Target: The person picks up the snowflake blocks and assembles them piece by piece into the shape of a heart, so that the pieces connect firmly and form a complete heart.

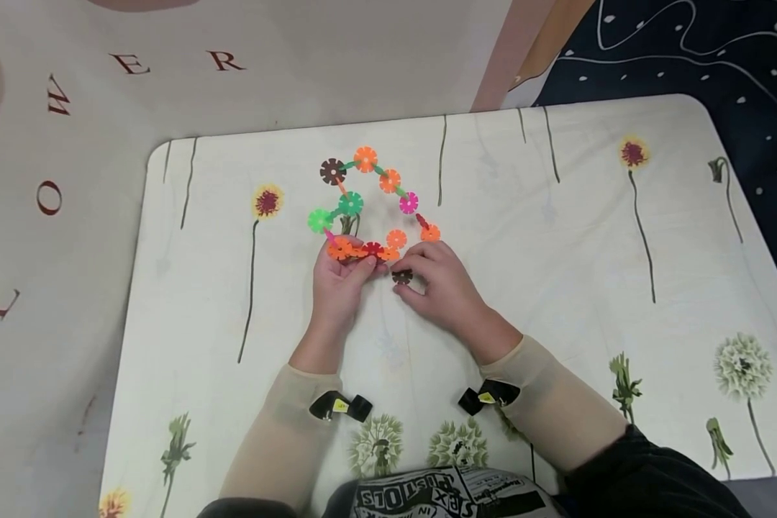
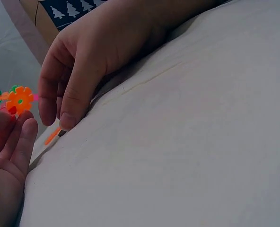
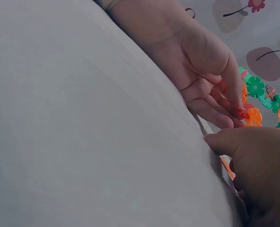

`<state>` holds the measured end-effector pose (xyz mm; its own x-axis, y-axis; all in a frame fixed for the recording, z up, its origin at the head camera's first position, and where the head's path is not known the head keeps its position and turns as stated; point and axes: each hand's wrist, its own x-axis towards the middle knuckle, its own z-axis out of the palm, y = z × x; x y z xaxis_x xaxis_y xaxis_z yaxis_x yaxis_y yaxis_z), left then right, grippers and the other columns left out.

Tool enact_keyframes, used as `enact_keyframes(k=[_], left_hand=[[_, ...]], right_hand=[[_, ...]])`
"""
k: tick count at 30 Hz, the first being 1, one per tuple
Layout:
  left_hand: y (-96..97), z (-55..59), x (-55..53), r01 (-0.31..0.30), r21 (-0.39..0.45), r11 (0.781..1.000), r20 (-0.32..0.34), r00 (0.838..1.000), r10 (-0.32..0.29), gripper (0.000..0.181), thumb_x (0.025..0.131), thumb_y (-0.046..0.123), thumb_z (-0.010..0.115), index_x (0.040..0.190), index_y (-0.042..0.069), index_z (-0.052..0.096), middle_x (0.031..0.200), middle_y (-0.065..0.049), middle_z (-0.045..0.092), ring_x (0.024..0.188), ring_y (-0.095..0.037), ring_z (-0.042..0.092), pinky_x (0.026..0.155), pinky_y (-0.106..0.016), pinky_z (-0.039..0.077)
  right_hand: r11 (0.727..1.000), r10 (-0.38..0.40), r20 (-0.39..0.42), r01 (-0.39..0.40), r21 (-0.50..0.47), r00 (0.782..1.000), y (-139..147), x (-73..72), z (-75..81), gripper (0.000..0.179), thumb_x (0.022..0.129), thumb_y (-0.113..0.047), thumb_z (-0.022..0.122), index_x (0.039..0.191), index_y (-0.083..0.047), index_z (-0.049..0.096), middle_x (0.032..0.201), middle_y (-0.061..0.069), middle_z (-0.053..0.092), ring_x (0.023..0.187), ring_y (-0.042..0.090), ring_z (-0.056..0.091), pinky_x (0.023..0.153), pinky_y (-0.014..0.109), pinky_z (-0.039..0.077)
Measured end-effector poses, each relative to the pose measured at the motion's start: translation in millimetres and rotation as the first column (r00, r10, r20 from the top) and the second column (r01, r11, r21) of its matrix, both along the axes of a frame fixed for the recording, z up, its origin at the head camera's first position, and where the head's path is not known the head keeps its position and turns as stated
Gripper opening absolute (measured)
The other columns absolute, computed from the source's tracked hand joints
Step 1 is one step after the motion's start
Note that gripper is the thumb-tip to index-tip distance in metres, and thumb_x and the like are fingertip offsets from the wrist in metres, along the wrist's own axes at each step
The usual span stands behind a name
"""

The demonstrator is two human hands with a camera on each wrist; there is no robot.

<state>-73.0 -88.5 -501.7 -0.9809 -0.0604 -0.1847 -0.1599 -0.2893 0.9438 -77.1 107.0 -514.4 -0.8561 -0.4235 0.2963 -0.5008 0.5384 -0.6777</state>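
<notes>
A winding chain of notched plastic flower discs in green, orange, pink, red and dark brown lies in front of the hands. My left hand (image 1: 342,284) holds the near side of the chain, its thumb on a red disc (image 1: 373,250) beside orange ones. A loose-looking dark brown disc (image 1: 402,276) sits between the thumb and index finger of my right hand (image 1: 442,282), low over the tabletop. In the left wrist view, an orange piece (image 2: 51,136) shows next to that right thumb; whether it joins the brown disc cannot be told. An orange end disc (image 1: 430,232) lies just beyond the right knuckles.
A white cloth printed with flowers covers the table (image 1: 557,273). Behind it stands a pale wall or panel (image 1: 362,65) with letters. Dark patterned fabric (image 1: 686,57) hangs past the far right corner. Each forearm wears a black strap-on device.
</notes>
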Motion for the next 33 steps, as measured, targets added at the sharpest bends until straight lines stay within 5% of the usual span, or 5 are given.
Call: enact_keyframes(k=[10,15,23,28,33], left_hand=[[-0.2,-0.9,-0.2,0.002,-0.009,1.0,-0.003,1.0,-0.002,0.031,0.101,-0.01,0.065,0.124,0.004,0.052,0.119,-0.016,0.066,0.094,-0.024,0.076,0.091,-0.036,0.062],[0.3,-0.7,-0.3,0.002,-0.018,1.0,0.014,1.0,-0.002,0.037,0.101,-0.008,0.067,0.132,-0.004,0.047,0.124,-0.016,0.064,0.102,-0.026,0.076,0.092,-0.036,0.062],[1.3,-2.3,-0.4,-0.002,-0.037,0.999,0.014,1.0,0.003,0.033,0.102,-0.006,0.067,0.129,0.0,0.048,0.123,-0.016,0.064,0.102,-0.027,0.076,0.092,-0.036,0.061],[2.2,-0.4,-0.3,-0.004,-0.03,1.0,0.013,1.0,0.005,0.034,0.102,-0.006,0.067,0.129,-0.001,0.049,0.123,-0.016,0.064,0.099,-0.026,0.076,0.091,-0.036,0.062],[3.1,0.6,0.1,-0.014,-0.025,1.0,0.012,1.0,0.014,0.037,0.101,-0.009,0.066,0.132,-0.006,0.046,0.122,-0.015,0.064,0.101,-0.026,0.076,0.09,-0.037,0.062]], right_hand=[[1.0,-0.009,0.009,0.009,0.026,1.0,0.8,0.4,2.5,0.018,0.093,-0.014,0.085,0.11,-0.009,0.083,0.104,0.001,0.08,0.1,0.022,0.063,0.089,0.037,0.051],[0.997,-0.018,0.053,0.014,0.082,0.998,0.9,1.8,1.8,0.034,0.088,-0.027,0.089,0.117,-0.01,0.081,0.106,0.002,0.068,0.108,0.027,0.053,0.093,0.041,0.045],[0.996,-0.025,0.075,0.019,0.085,0.997,0.6,0.6,1.2,0.02,0.086,-0.021,0.093,0.099,-0.013,0.081,0.094,-0.002,0.066,0.099,0.023,0.056,0.091,0.039,0.045],[0.996,-0.056,0.071,0.061,-0.067,0.996,2.0,3.4,3.0,0.018,0.087,-0.013,0.091,0.102,-0.01,0.081,0.088,-0.002,0.075,0.075,0.013,0.059,0.07,0.031,0.051],[0.943,-0.124,0.116,0.153,-0.294,0.985,1.5,3.5,1.1,0.018,0.093,-0.002,0.083,0.11,-0.002,0.079,0.093,0.005,0.077,0.073,0.013,0.065,0.067,0.025,0.056]])
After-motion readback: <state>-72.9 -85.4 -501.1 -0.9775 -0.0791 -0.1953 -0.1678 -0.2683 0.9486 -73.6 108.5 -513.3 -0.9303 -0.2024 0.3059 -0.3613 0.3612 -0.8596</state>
